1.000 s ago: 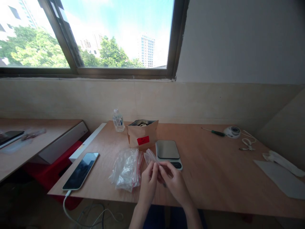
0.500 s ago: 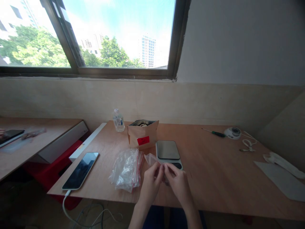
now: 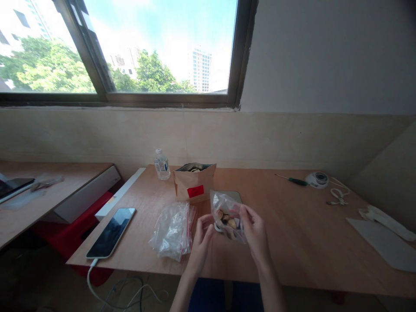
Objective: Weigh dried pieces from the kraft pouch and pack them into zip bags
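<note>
My right hand (image 3: 255, 229) grips the edge of a clear zip bag (image 3: 227, 216) with several tan dried slices inside. The bag hangs tilted in front of a kitchen scale (image 3: 236, 196) and covers most of it. My left hand (image 3: 202, 236) is just left of the bag, its fingers curved and apart, with nothing in them. Left of that hand lies a pile of clear zip bags (image 3: 172, 232) with red seal lines. Behind the pile a brown paper pouch (image 3: 185, 180) with a red label stands upright, its top open and tan pieces showing.
A water bottle (image 3: 161, 164) stands behind the pouch on the left. A phone (image 3: 112, 232) with a charging cable lies at the table's left edge. To the right are a screwdriver (image 3: 297, 182), a white dome camera (image 3: 316, 180), its cable, and a white sheet (image 3: 383, 245).
My hands have moved apart from their pinch together. My left hand has let go, and the bag has swung up in my right hand over the scale, showing the slices inside.
</note>
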`<state>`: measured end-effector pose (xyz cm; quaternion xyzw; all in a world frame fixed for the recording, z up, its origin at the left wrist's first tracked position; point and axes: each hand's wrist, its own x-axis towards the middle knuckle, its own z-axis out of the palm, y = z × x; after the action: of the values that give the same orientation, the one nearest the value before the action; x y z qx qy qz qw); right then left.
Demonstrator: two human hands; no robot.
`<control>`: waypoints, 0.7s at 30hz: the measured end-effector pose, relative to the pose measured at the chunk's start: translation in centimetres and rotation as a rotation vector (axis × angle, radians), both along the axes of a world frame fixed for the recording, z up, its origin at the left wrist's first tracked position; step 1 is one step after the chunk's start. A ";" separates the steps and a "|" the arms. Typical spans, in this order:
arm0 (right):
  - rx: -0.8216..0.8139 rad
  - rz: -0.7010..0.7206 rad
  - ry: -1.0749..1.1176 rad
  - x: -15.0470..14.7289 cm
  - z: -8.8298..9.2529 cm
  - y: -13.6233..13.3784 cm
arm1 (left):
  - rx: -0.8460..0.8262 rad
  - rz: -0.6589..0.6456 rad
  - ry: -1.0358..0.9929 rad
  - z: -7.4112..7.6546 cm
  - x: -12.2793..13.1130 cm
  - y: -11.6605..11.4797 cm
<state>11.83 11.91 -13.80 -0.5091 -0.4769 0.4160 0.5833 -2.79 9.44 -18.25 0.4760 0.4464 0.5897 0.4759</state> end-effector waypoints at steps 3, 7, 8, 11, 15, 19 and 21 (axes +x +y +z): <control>-0.002 0.183 0.015 -0.8 0.8 1.0 | -0.035 -0.109 -0.033 -0.2 -0.7 0.7; 0.252 0.071 -0.241 -1.5 1.3 2.2 | 0.002 -0.098 -0.003 -0.6 -1.4 2.1; 0.347 -0.003 -0.327 -1.7 1.4 2.4 | 0.021 -0.081 0.012 -0.7 -1.5 2.5; 0.558 -0.031 -0.509 -2.1 1.2 2.8 | 0.081 -0.013 0.073 -1.2 -1.9 3.7; 0.505 0.242 -0.584 -2.7 0.6 3.5 | 0.092 0.056 0.127 -2.6 -2.4 4.7; 0.356 0.501 -0.561 -3.0 0.0 4.5 | 0.060 0.122 0.164 -3.7 -2.7 5.0; 0.322 0.578 -0.526 -3.2 -0.4 4.9 | 0.059 0.107 0.139 -3.9 -2.7 5.0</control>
<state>8.65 16.77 -14.16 -0.3456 -0.7918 0.3386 0.3729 -5.44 14.42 -22.19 0.5049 0.4858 0.5926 0.3973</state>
